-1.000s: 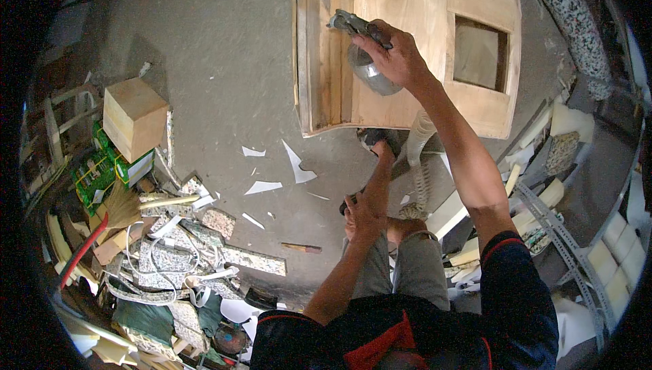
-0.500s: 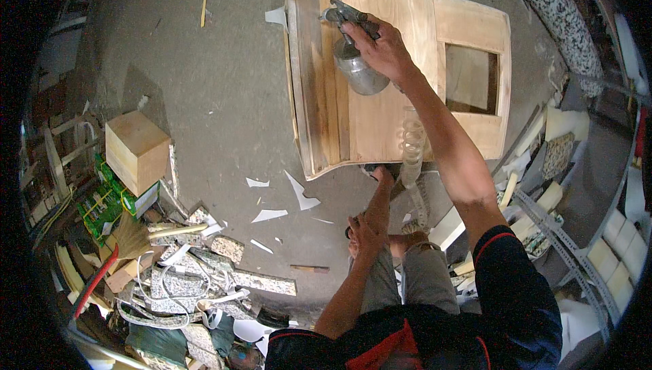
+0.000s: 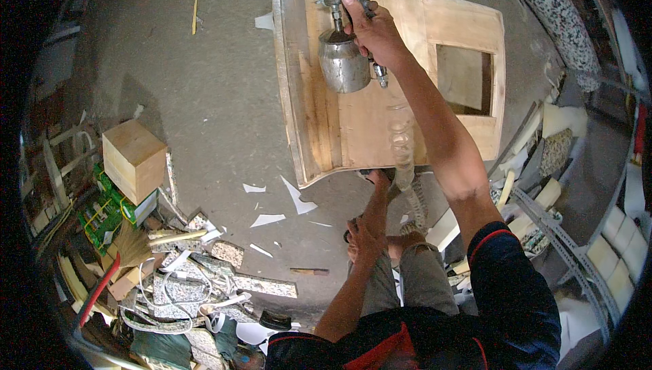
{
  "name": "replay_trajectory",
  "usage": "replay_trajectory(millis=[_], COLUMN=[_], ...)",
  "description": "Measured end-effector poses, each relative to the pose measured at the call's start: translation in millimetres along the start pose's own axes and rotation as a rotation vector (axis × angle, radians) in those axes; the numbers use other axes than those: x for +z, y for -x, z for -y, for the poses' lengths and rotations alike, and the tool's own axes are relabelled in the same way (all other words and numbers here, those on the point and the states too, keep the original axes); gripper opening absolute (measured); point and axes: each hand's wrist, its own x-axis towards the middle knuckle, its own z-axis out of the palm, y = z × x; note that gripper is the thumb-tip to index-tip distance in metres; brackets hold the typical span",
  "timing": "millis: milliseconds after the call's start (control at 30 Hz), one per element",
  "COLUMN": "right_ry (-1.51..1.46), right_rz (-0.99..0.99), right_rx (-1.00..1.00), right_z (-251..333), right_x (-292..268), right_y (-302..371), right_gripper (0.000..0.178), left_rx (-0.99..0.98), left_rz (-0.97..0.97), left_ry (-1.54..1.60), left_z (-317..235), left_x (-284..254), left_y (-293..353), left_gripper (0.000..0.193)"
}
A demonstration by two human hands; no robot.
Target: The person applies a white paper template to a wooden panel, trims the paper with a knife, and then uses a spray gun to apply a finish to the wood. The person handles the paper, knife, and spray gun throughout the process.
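Observation:
My right hand [image 3: 375, 34] is wrapped round the handle of a metal spray gun [image 3: 345, 66] with a silver cup below it. It holds the gun over the far left part of a pale wooden panel [image 3: 370, 129], which has a curved left end and a rectangular cutout [image 3: 465, 79]. A clear coiled hose [image 3: 402, 142] hangs below my right forearm, in front of the panel. My left hand [image 3: 365, 235] is low, by my legs, with bent fingers near a small dark thing. What it grips is hard to make out.
White scraps [image 3: 297, 197] lie on the floor left of my legs. At the lower left are a wooden box [image 3: 134, 161], a broom [image 3: 130, 244] and a heap of speckled foam offcuts [image 3: 180, 285]. A speckled foam roll [image 3: 553, 17] and metal strips [image 3: 560, 241] lie at the right.
My right hand has moved a little left, and the spray gun has turned so its cup hangs more upright. The panel appears slightly farther left in view. My left hand stays put.

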Motion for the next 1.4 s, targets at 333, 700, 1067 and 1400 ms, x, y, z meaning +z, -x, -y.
replay_trajectory(millis=[333,700,1067,1400], right_ry=[0.082,0.092,0.418,0.351], right_rz=[-0.018,-0.128,-0.025,0.156], right_rx=[0.010,0.097,-0.354,-0.186], right_z=[-4,-20,-30,5], right_x=[-20,-36,-64,-48], right_y=[9,1,19,19], right_gripper=[0.058,0.065,0.056,0.055], left_rx=[-0.033,-0.019,-0.051,-0.134], left_rz=[0.090,-0.027,0.081,0.115], left_ry=[0.000,-0.183,-0.081,0.046], left_z=[-12,-4,-26,-47], left_x=[-9,12,9,34], left_y=[-1,-10,10,35], left_gripper=[0.093,0.088,0.096,0.098])
